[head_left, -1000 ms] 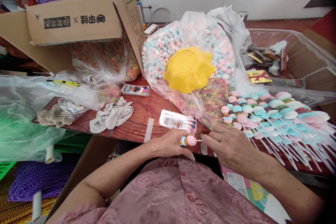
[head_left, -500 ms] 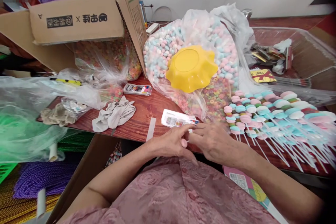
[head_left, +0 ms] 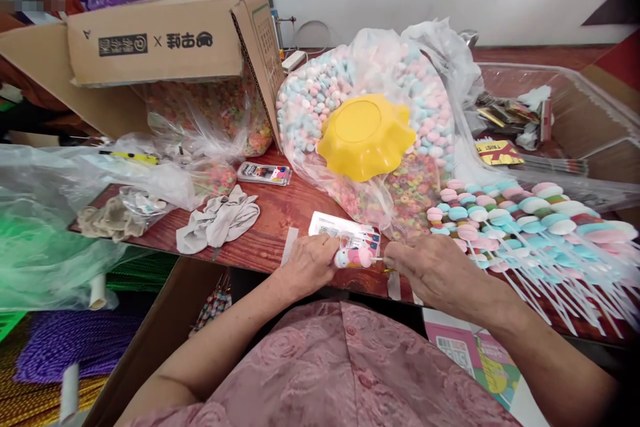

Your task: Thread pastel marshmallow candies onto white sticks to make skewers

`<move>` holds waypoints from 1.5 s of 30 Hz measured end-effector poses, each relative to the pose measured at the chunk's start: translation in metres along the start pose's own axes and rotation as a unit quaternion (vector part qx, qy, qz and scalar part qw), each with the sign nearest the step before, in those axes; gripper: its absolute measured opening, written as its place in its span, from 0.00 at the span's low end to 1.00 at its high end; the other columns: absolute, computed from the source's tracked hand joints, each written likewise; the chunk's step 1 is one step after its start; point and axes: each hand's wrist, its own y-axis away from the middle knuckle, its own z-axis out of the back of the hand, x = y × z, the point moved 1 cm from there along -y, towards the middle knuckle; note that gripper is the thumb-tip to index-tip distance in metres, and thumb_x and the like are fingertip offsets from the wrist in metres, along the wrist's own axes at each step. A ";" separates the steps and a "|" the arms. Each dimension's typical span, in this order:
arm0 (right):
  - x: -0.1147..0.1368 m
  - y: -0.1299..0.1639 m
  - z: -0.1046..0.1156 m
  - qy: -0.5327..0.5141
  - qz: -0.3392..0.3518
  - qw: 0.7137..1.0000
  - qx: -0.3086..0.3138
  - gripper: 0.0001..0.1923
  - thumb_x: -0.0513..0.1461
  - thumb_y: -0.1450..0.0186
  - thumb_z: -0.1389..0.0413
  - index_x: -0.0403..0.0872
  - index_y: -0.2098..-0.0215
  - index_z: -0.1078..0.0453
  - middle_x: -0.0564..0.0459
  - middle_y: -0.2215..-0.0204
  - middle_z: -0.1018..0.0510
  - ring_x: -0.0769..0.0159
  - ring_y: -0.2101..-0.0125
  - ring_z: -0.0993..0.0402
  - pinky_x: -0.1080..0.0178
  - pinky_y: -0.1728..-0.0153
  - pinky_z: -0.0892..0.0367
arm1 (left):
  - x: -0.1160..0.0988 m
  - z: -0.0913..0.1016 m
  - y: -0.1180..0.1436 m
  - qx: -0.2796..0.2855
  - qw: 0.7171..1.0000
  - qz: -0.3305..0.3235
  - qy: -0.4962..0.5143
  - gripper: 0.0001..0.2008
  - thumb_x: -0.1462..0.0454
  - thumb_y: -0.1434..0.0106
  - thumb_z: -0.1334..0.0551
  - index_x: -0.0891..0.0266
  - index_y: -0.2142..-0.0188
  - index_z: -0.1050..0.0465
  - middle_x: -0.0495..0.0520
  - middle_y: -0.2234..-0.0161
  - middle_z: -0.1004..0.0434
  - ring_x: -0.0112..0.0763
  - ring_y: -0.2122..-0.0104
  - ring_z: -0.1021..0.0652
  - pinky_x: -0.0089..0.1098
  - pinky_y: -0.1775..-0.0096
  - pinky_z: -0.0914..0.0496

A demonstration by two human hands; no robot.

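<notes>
My left hand (head_left: 314,265) is closed on a small pink-and-white printed wrapper (head_left: 345,258). At the wrapper's right end shows a round pink candy (head_left: 366,257) on a thin white stick (head_left: 379,259). The fingers of my right hand (head_left: 425,277) pinch the far end of that stick. How far the candy sits inside the wrapper, I cannot tell. Behind my hands a white printed pack (head_left: 324,223) lies on the dark red table (head_left: 270,213). Right of my right hand lies a heap of marshmallow skewers (head_left: 530,213), their white sticks pointing toward me.
A yellow wavy bowl (head_left: 367,137) sits upside down on a big bag of pink and blue marshmallows (head_left: 310,100). To the left are a cardboard box (head_left: 155,47), a grey glove (head_left: 220,220) and a flat pack (head_left: 264,173). A clear plastic bin (head_left: 565,80) stands far right.
My hands have drawn apart, the right one moving right. The printed wrapper and the stick between them now show clearly; before, my fingers were together around a pink candy.
</notes>
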 end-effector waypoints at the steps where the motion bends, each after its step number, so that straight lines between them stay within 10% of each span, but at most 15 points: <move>1: 0.000 0.002 0.001 -0.001 -0.004 1.000 0.003 0.09 0.29 0.39 0.51 0.46 0.70 0.31 0.52 0.78 0.27 0.68 0.76 0.35 0.63 0.72 0.54 | 0.001 0.000 0.000 -0.002 1.000 -0.004 -0.017 0.05 0.66 0.39 0.42 0.63 0.65 0.29 0.56 0.69 0.24 0.37 0.68 0.24 0.33 0.68 0.34; 12: 0.010 0.017 0.013 0.018 0.019 0.995 -0.097 0.10 0.28 0.42 0.53 0.48 0.72 0.36 0.53 0.80 0.29 0.66 0.79 0.37 0.61 0.74 0.56 | -0.001 0.000 0.001 0.012 0.997 0.019 -0.069 0.06 0.68 0.41 0.43 0.63 0.64 0.29 0.56 0.69 0.24 0.38 0.68 0.23 0.33 0.68 0.36; 28: -0.006 -0.004 0.004 -0.015 0.050 0.997 0.052 0.08 0.28 0.40 0.46 0.45 0.71 0.30 0.52 0.75 0.23 0.67 0.75 0.33 0.62 0.73 0.57 | -0.021 0.011 -0.003 0.155 0.982 -0.004 0.111 0.10 0.61 0.37 0.39 0.62 0.57 0.28 0.57 0.59 0.21 0.42 0.59 0.22 0.34 0.61 0.33; 34: -0.017 -0.004 0.013 -0.067 0.078 0.994 0.043 0.12 0.31 0.34 0.50 0.45 0.74 0.31 0.52 0.77 0.26 0.67 0.74 0.36 0.62 0.71 0.55 | -0.021 0.022 -0.011 0.211 0.924 -0.059 0.314 0.14 0.62 0.49 0.29 0.61 0.65 0.28 0.49 0.66 0.24 0.35 0.64 0.25 0.29 0.63 0.34; 41: 0.004 -0.002 -0.010 -0.069 0.097 0.993 0.026 0.07 0.32 0.38 0.48 0.46 0.68 0.29 0.51 0.74 0.24 0.66 0.73 0.34 0.62 0.71 0.54 | -0.041 0.011 -0.019 0.235 0.793 -0.012 0.563 0.18 0.57 0.52 0.27 0.64 0.66 0.26 0.47 0.68 0.27 0.32 0.65 0.28 0.31 0.61 0.33; 45: 0.016 -0.003 -0.015 -0.064 0.092 0.994 0.006 0.06 0.33 0.38 0.47 0.45 0.66 0.28 0.50 0.73 0.24 0.66 0.73 0.34 0.62 0.71 0.52 | -0.050 0.007 -0.022 0.211 0.772 -0.002 0.599 0.17 0.58 0.52 0.27 0.64 0.66 0.25 0.49 0.64 0.25 0.33 0.62 0.28 0.33 0.56 0.33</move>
